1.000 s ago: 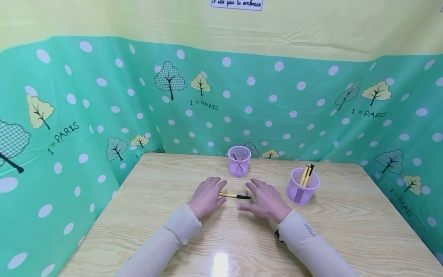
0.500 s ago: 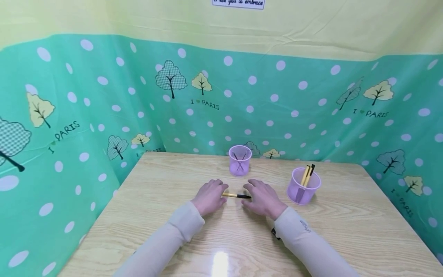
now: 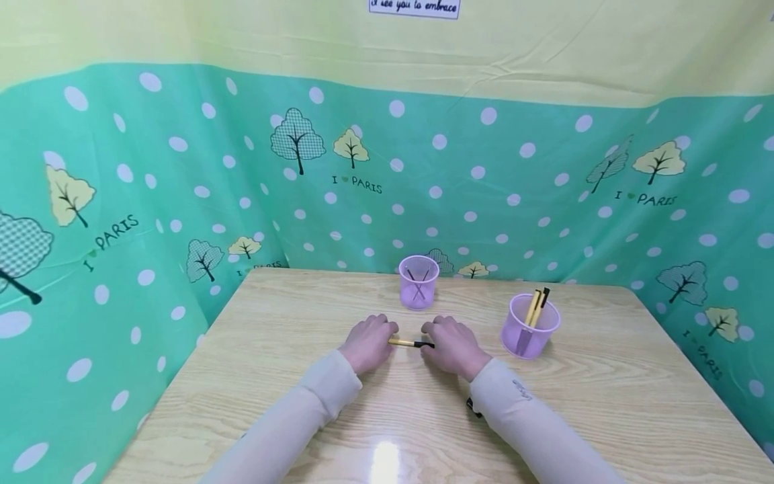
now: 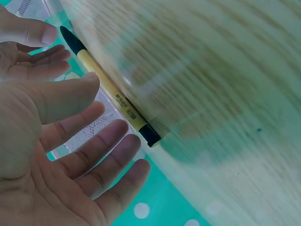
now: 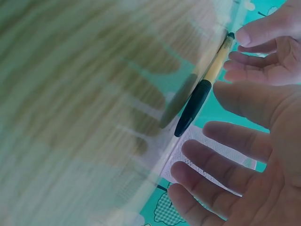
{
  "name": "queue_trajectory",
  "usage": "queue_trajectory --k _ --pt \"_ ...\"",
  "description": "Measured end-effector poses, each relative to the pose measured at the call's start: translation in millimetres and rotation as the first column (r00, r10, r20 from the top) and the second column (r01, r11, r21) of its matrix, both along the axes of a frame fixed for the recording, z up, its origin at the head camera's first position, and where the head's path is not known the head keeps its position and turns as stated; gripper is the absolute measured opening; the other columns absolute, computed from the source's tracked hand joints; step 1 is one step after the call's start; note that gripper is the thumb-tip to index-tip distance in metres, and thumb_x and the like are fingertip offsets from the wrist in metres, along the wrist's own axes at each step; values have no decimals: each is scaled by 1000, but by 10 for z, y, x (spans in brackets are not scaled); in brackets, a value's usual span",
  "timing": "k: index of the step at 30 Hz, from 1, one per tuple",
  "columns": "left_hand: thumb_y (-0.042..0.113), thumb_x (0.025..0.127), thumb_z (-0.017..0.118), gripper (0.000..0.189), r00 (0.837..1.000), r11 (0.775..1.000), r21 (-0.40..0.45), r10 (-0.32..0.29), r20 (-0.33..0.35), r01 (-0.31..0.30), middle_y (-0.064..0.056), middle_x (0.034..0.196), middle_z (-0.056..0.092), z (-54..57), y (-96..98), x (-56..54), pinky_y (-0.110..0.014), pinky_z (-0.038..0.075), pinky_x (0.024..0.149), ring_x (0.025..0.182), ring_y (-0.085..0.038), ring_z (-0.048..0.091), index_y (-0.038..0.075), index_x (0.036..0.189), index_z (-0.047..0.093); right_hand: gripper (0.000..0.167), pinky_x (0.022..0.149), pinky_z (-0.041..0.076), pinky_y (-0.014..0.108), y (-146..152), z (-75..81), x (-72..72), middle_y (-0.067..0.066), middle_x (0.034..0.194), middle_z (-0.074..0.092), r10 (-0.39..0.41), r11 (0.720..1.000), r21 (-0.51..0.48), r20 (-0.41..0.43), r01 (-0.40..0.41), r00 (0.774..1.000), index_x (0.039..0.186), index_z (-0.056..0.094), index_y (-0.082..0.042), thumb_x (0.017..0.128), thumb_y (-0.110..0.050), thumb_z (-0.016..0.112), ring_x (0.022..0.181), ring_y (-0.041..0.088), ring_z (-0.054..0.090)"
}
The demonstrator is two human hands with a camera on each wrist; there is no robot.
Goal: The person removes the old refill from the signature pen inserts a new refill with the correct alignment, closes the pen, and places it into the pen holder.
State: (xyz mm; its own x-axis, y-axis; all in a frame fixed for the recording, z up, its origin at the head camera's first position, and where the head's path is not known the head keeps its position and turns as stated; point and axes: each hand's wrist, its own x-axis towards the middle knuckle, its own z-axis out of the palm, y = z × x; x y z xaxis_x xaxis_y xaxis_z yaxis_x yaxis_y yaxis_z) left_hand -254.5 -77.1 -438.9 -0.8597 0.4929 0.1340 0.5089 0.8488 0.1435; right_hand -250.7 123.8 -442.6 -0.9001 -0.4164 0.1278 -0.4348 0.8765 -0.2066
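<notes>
A pen point(image 3: 404, 343) with a yellow barrel and black ends lies crosswise on the wooden table point(image 3: 399, 393). Beside its yellow end is my left hand point(image 3: 367, 344), palm down. My right hand point(image 3: 453, 347) is at the black tip and partly covers it in the head view. The left wrist view shows the left hand point(image 4: 70, 141) with fingers spread and loosely bent, the pen point(image 4: 106, 84) just past the fingertips. Likewise, the right wrist view has the right hand point(image 5: 254, 155) with relaxed fingers close to the pen point(image 5: 194, 108). Neither hand's fingers wrap round it.
A purple mesh cup point(image 3: 417, 296) stands beyond the hands near the table's back edge. To the right, a wider purple mesh cup point(image 3: 525, 341) holds yellow pens point(image 3: 535, 309) with black parts. Green and yellow patterned cloth point(image 3: 387, 161) hangs behind and at both sides.
Both hands have come closer together over the pen, the left moving rightward and the right leftward. Their fingers look more bent. The cups have stayed in place.
</notes>
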Motion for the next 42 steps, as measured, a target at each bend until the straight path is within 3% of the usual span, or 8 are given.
queue_trajectory --k 9,16,33,42 --pt "4 82 64 17 1000 1000 -17 6 6 -6 -4 81 56 -47 13 -13 -32 47 60 74 -20 54 10 97 69 21 60 46 36 -47 -2 3 3 83 57 4 1000 -7 10 -4 1000 98 71 -10 79 -19 74 76 21 53" --pt "0 80 64 16 1000 999 -37 11 -2 -11 -3 78 53 -58 14 -1 -31 44 57 70 -19 51 10 92 68 7 56 43 34 -78 3 -2 -1 76 50 -8 1000 11 83 8 996 85 68 -13 80 -14 73 69 18 48" --pt "-8 73 64 21 1000 998 -68 1 0 -1 -1 73 51 -76 47 -39 -31 45 55 69 -19 53 12 79 62 8 54 45 34 -136 -5 -43 -3 72 52 -35 998 61 74 30 997 77 67 -14 80 -8 72 65 16 51" --pt "-7 73 64 21 999 998 -65 11 36 -9 -1 74 51 -81 46 -38 -31 45 56 70 -19 52 12 83 63 8 54 46 34 -140 -12 -50 -3 72 52 -32 997 72 77 26 997 78 66 -14 81 -8 72 66 16 51"
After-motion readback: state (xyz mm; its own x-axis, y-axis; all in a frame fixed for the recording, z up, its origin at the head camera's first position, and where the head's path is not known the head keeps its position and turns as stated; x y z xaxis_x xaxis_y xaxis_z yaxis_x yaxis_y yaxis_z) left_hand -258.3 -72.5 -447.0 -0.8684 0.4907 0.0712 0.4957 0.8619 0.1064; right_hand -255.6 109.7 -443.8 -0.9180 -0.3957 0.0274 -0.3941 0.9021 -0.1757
